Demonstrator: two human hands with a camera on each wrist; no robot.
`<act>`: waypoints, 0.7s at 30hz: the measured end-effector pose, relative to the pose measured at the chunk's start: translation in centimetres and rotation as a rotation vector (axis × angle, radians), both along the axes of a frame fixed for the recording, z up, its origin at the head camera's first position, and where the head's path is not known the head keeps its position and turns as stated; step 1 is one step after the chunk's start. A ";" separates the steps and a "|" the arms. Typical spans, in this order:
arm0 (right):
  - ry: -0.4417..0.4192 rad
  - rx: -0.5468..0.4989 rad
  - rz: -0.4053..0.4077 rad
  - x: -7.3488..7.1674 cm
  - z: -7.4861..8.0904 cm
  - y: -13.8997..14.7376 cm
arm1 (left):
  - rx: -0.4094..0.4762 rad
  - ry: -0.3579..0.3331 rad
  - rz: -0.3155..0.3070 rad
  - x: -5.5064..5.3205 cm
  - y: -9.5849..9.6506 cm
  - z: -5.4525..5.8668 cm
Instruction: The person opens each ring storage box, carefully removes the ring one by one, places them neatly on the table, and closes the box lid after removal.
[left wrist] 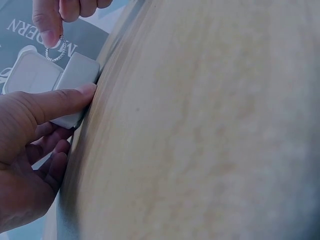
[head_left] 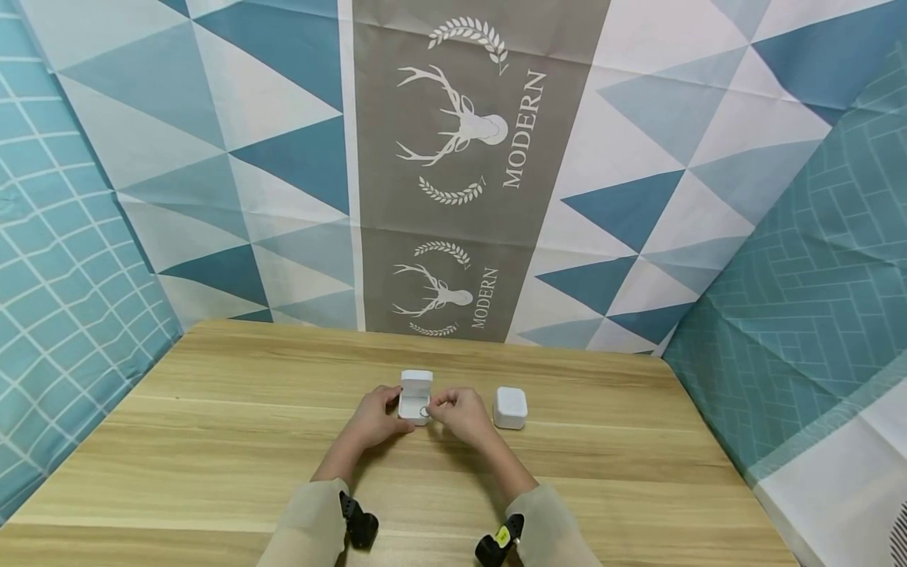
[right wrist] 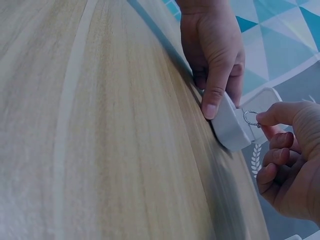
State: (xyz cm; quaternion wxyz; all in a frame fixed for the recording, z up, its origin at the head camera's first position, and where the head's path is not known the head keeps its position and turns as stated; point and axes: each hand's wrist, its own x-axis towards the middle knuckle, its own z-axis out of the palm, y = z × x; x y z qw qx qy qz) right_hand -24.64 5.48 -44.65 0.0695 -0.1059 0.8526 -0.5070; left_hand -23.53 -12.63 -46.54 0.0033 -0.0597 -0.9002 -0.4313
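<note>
An opened white ring box (head_left: 414,409) stands on the wooden table, its lid (left wrist: 36,72) tilted up at the back. My left hand (head_left: 375,417) grips the box from its left side, the thumb (right wrist: 214,99) on the front and the other fingers behind. Between thumb and forefinger my right hand (head_left: 464,415) pinches a silver ring (left wrist: 56,52) set with small stones. In the right wrist view the ring (right wrist: 248,118) overlaps the box's opening, held just over it.
Right of my right hand sits a second white box (head_left: 511,408), closed. The wooden table (head_left: 212,441) runs back to a patterned cloth backdrop (head_left: 439,236), with blue cloth on both sides. Dark cameras are strapped at the left wrist (head_left: 363,529) and right wrist (head_left: 492,549).
</note>
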 end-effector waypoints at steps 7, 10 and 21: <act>-0.005 -0.004 0.019 0.2 0.1 0.2 | 0.006 0.005 -0.002 0.0 0.0 0.0; -0.001 0.000 0.020 0.2 0.1 0.2 | 0.008 0.006 -0.004 0.0 0.0 0.0; 0.004 0.026 0.028 0.5 0.4 0.2 | 0.011 0.002 -0.002 0.0 0.0 -0.2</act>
